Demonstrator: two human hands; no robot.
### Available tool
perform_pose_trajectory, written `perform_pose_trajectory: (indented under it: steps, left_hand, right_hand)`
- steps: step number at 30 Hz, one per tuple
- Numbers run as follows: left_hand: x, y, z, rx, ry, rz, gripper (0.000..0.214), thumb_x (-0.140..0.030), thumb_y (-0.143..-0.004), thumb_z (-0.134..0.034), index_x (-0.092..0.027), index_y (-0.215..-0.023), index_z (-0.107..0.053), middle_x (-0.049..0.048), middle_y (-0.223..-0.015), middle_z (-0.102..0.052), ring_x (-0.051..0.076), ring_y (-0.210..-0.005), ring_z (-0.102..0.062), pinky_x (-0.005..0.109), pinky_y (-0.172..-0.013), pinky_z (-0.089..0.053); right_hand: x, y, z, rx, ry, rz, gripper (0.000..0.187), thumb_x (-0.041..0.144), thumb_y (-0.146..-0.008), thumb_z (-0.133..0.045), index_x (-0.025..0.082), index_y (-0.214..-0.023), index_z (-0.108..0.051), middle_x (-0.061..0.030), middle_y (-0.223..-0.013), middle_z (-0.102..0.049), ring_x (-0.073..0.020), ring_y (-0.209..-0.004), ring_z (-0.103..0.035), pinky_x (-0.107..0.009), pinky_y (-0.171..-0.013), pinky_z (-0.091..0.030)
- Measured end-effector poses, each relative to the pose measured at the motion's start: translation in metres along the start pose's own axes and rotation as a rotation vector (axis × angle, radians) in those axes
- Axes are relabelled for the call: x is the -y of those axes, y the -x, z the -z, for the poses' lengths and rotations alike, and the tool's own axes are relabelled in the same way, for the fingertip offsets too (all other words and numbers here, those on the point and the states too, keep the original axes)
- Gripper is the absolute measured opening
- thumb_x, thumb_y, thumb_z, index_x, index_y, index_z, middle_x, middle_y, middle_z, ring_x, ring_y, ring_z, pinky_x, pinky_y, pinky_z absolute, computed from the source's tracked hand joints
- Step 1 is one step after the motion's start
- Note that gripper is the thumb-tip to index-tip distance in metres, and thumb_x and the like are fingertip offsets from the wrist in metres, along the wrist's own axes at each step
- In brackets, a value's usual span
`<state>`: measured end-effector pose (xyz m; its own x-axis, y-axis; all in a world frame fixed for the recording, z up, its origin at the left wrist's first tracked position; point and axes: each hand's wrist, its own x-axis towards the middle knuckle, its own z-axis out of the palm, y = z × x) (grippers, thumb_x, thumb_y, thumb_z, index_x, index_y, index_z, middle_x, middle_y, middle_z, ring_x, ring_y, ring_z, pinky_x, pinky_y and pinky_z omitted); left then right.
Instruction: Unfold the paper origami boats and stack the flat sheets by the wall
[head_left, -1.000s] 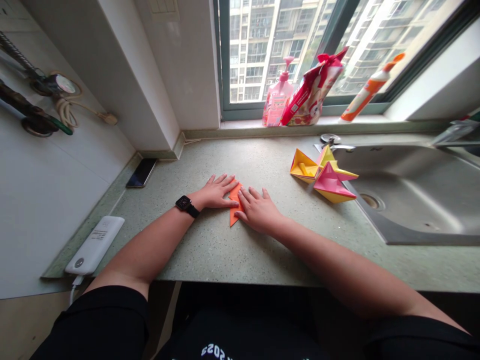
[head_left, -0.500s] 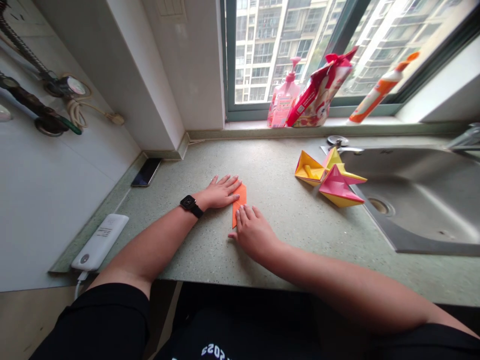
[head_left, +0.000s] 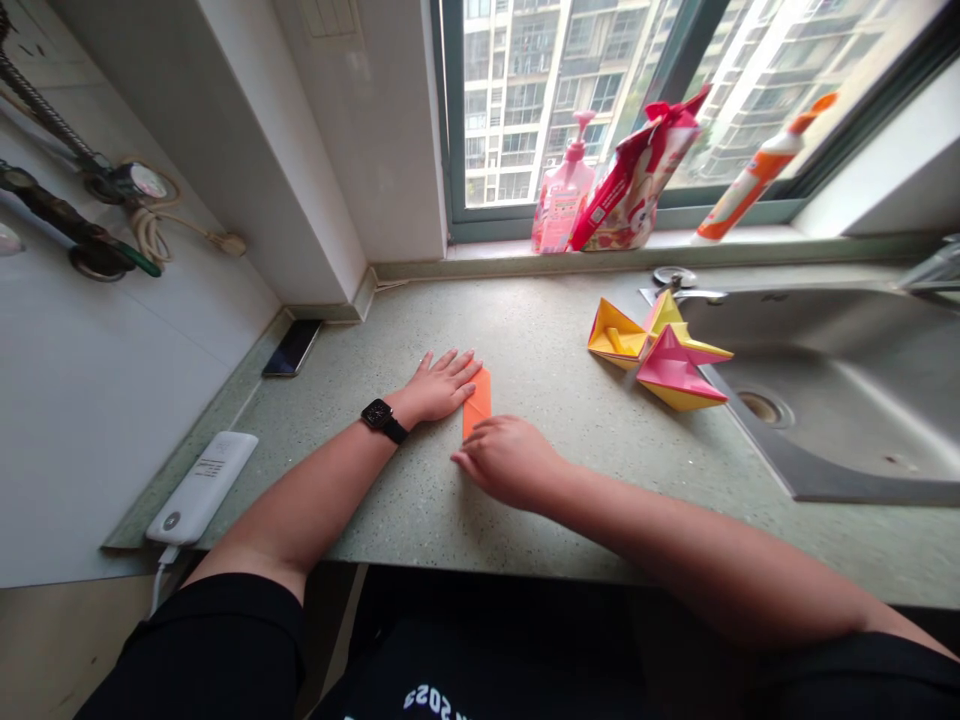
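A small piece of folded orange paper (head_left: 478, 400) lies on the speckled counter in the middle of the head view. Flat beside it, with fingers spread, my left hand (head_left: 437, 387) presses its fingertips on the paper's left side. My right hand (head_left: 510, 458) is at the paper's near end, its fingers curled together over that end and the thumb pointing left. The near tip of the paper is hidden beneath those fingers. A black watch (head_left: 382, 418) is on my left wrist.
Folded paper boats (head_left: 679, 370) in yellow and pink stand near the steel sink (head_left: 862, 370). A phone (head_left: 292, 348) and a white power bank (head_left: 202, 485) lie to the left. On the sill are a pump bottle (head_left: 562, 205), a red bag (head_left: 637, 185) and an orange-white bottle (head_left: 757, 180).
My right hand has shifted slightly toward me along the paper, and its fingers have curled in from lying flatter. The left hand stays in place.
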<state>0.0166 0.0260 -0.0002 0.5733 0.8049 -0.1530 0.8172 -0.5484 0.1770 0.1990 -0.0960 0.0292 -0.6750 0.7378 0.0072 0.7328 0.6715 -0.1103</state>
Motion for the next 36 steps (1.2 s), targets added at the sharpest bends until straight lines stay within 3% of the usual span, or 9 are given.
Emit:
perform_pose_trajectory:
  steps: [3,7,19,23,26,29,31,33,36]
  left_hand:
    - [-0.001,0.001,0.0,0.004,-0.011,0.002,0.067,-0.051,-0.115,-0.022,-0.031,-0.178,-0.028,0.0024,-0.186,-0.021,0.033,-0.173,-0.015,0.068,-0.137,-0.006]
    - [-0.002,0.001,0.0,0.013,-0.02,0.006,0.068,-0.052,-0.115,-0.02,-0.032,-0.179,-0.025,0.0008,-0.186,-0.019,0.032,-0.174,-0.014,0.067,-0.138,-0.005]
    - [0.009,-0.027,0.013,0.005,-0.006,0.137,0.071,-0.055,-0.113,-0.022,-0.029,-0.18,-0.021,0.0039,-0.187,-0.015,0.034,-0.174,-0.012,0.074,-0.135,-0.005]
    - [0.011,-0.043,0.017,-0.079,0.019,0.252,0.066,-0.05,-0.114,-0.025,-0.03,-0.177,-0.031,0.0074,-0.186,-0.023,0.036,-0.172,-0.019,0.078,-0.132,-0.011]
    - [0.006,-0.049,0.017,-0.2,0.046,0.303,0.064,-0.042,-0.114,-0.029,-0.024,-0.176,-0.034,0.012,-0.183,-0.031,0.035,-0.17,-0.026,0.072,-0.134,-0.018]
    - [-0.001,-0.04,0.014,-0.298,0.065,0.209,0.064,-0.036,-0.114,-0.03,-0.016,-0.174,-0.037,0.0154,-0.18,-0.037,0.031,-0.169,-0.03,0.059,-0.137,-0.023]
    - [-0.004,-0.025,0.01,-0.267,0.077,0.053,0.064,-0.039,-0.114,-0.032,-0.017,-0.174,-0.036,0.0147,-0.18,-0.037,0.028,-0.169,-0.032,0.054,-0.138,-0.021]
    - [-0.006,-0.007,0.005,-0.17,0.073,-0.083,0.066,-0.047,-0.115,-0.035,-0.021,-0.176,-0.032,0.0133,-0.181,-0.036,0.028,-0.169,-0.03,0.06,-0.139,-0.01]
    - [-0.003,0.015,0.002,-0.028,0.05,-0.151,0.079,-0.063,-0.11,-0.045,-0.026,-0.178,-0.028,0.014,-0.183,-0.028,0.033,-0.172,-0.02,0.069,-0.136,-0.001]
  right_hand:
    - [-0.033,-0.014,0.005,-0.153,0.006,-0.16,0.041,0.033,-0.114,-0.048,0.016,-0.135,-0.078,-0.0138,-0.144,-0.076,-0.0324,-0.137,-0.068,-0.048,-0.117,-0.051]
    - [-0.061,-0.023,-0.006,-0.098,0.008,-0.272,0.047,0.039,-0.111,-0.055,0.015,-0.149,-0.069,-0.0149,-0.164,-0.061,-0.0359,-0.15,-0.058,-0.053,-0.122,-0.048]
    - [-0.059,-0.022,-0.014,0.0,0.014,-0.343,0.066,0.055,-0.108,-0.057,0.018,-0.163,-0.057,-0.0152,-0.175,-0.047,-0.04,-0.161,-0.045,-0.059,-0.128,-0.04]
    - [-0.065,-0.021,-0.017,-0.051,0.026,-0.293,0.061,0.057,-0.107,-0.059,0.019,-0.155,-0.064,-0.0168,-0.17,-0.054,-0.0387,-0.156,-0.051,-0.055,-0.129,-0.04]
    - [-0.068,-0.02,-0.019,-0.074,0.019,-0.287,0.061,0.057,-0.106,-0.061,0.018,-0.153,-0.065,-0.0185,-0.169,-0.054,-0.0403,-0.156,-0.05,-0.057,-0.129,-0.039]
    - [-0.07,-0.019,-0.021,-0.072,-0.004,-0.301,0.067,0.059,-0.105,-0.061,0.019,-0.158,-0.061,-0.02,-0.172,-0.05,-0.0431,-0.16,-0.044,-0.061,-0.13,-0.036]
    - [-0.071,-0.018,-0.022,-0.053,-0.016,-0.308,0.072,0.062,-0.104,-0.062,0.021,-0.163,-0.056,-0.0201,-0.175,-0.046,-0.0451,-0.162,-0.041,-0.065,-0.13,-0.034]
    - [-0.072,-0.018,-0.022,-0.028,-0.026,-0.313,0.078,0.065,-0.103,-0.062,0.021,-0.167,-0.052,-0.0203,-0.177,-0.043,-0.0468,-0.163,-0.038,-0.067,-0.129,-0.034]
    - [-0.074,-0.017,-0.022,-0.008,-0.039,-0.316,0.087,0.072,-0.1,-0.061,0.021,-0.17,-0.048,-0.02,-0.179,-0.039,-0.048,-0.164,-0.035,-0.068,-0.129,-0.033]
